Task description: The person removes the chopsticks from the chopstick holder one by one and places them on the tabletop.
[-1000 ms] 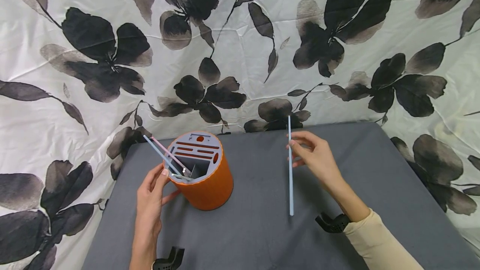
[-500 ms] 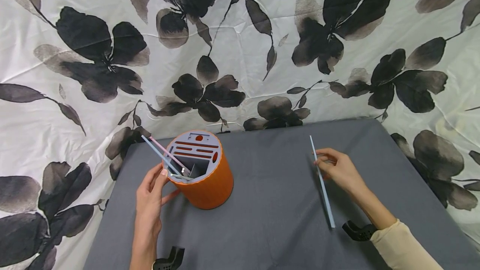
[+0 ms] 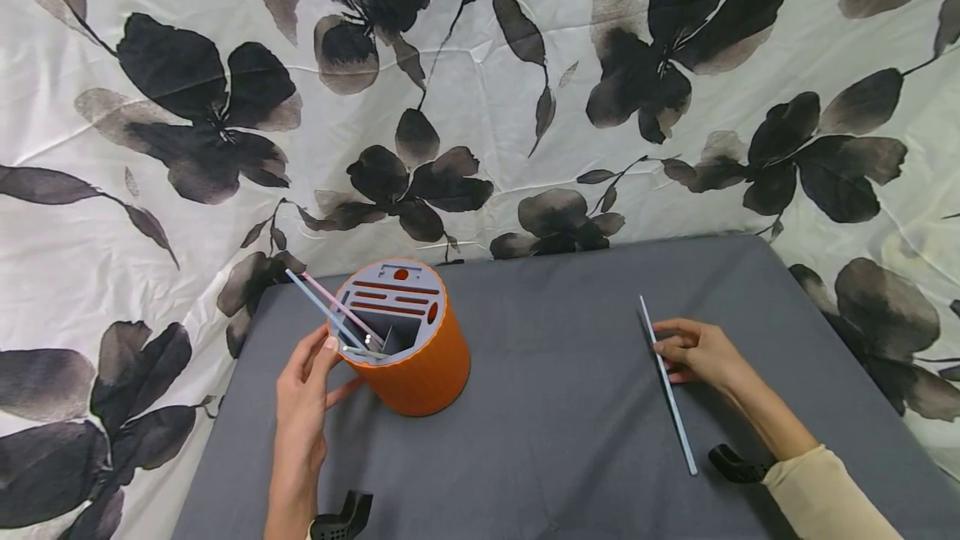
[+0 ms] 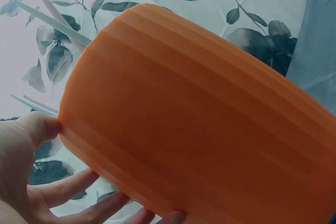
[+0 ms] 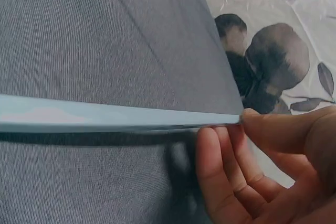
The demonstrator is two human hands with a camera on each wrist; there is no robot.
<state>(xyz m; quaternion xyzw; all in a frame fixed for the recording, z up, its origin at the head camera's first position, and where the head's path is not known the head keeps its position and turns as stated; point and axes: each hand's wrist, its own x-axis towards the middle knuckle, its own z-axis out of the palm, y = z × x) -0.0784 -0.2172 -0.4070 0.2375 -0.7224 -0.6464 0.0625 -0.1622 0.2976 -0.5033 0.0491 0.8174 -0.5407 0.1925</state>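
The right hand (image 3: 701, 352) pinches a pale blue stick (image 3: 676, 417) between thumb and fingers over the worktop (image 3: 547, 407), in its right half, the stick slanting with its near end toward the front right corner. The head view shows it running past the fingers both ways; the right wrist view hides its far end but shows a shadow along it on the worktop. Whether they touch, I cannot tell.

The left hand (image 3: 303, 394) touches the orange holder (image 3: 420, 373), upright near the worktop's back left corner. The left wrist view shows its thumb at the rim and fingers spread against the side. Only the head view shows the slotted top, where a pink stick (image 3: 339, 306) and a light blue stick (image 3: 326, 309) lean out leftward.
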